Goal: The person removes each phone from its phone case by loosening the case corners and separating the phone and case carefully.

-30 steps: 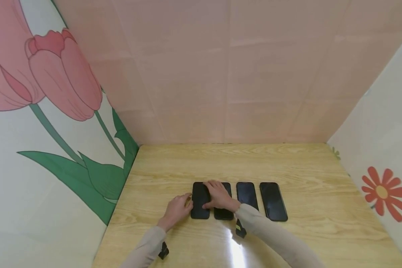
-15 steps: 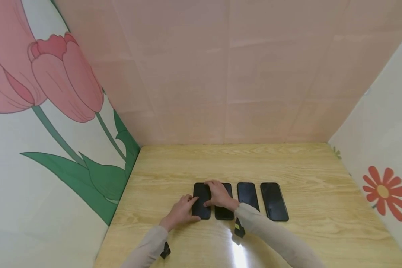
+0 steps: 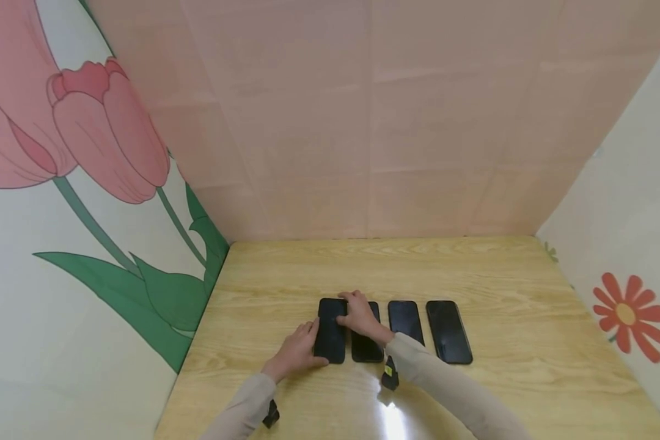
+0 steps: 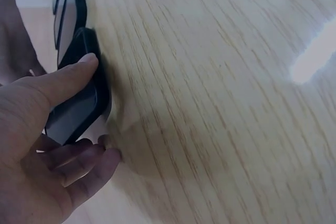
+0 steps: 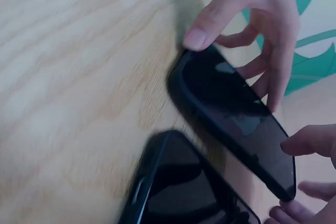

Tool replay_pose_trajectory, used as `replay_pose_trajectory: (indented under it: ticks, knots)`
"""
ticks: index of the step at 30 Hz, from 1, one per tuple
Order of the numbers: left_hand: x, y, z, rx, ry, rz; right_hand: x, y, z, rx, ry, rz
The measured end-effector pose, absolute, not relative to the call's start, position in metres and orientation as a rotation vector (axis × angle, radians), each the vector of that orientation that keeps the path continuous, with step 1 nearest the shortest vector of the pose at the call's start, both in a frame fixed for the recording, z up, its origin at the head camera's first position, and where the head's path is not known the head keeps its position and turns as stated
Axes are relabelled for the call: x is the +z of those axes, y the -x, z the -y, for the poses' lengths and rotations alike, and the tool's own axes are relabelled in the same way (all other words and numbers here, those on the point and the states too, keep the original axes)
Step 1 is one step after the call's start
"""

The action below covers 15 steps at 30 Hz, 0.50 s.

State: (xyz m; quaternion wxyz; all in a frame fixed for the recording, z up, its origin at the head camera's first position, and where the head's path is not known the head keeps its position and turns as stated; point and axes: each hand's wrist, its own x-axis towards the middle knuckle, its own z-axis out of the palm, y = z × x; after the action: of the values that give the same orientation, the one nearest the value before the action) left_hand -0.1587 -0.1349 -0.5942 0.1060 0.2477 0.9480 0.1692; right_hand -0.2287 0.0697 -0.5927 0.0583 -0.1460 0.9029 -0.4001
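One black phone [image 3: 330,333], leftmost of 4 in a row on the wood-grain counter [image 3: 297,269], is held w/ both hands — screen up, can't tell if fully clear of the surface. Left grip [image 3: 296,352] grasps it nr the near end: thumb at the near edge, fingers along the L side. Right grip [image 3: 361,316] pinches its far R corner, thumb vs. fingers. Just beside, to the R, is a second phone [image 3: 367,351], partly hidden under the R hand; then a third phone [image 3: 406,321], its near end behind the sleeve [image 3: 451,382]; then a fourth phone [image 3: 450,332], lying at a slight slant. Any brand marks on the phones — too small/dark to make out. A black device [image 3: 390,374] at the R wrist has a yellow-green label [image 3: 388,370], text illegible at this res. Backdrop: pink sheet [image 3: 308,122], w/ tulip print [image 3: 104,134] on the L side and red flower print [image 3: 627,313] on the R. Bright glare [image 3: 393,421] on the counter, near side.
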Motion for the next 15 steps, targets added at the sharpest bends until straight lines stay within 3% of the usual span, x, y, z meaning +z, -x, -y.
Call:
replay_pose_trajectory:
  ticks: [6, 15]
  knots:
    - [-0.593, 0.157, 0.137, 0.519, -0.699, -2.79, -0.582, 0.226, -0.068, -1.503, 0.223, -2.497]
    - [-0.598, 0.157, 0.141, 0.505, -0.721, -2.799, -0.581, 0.224, -0.07, -1.583, 0.231, -2.423]
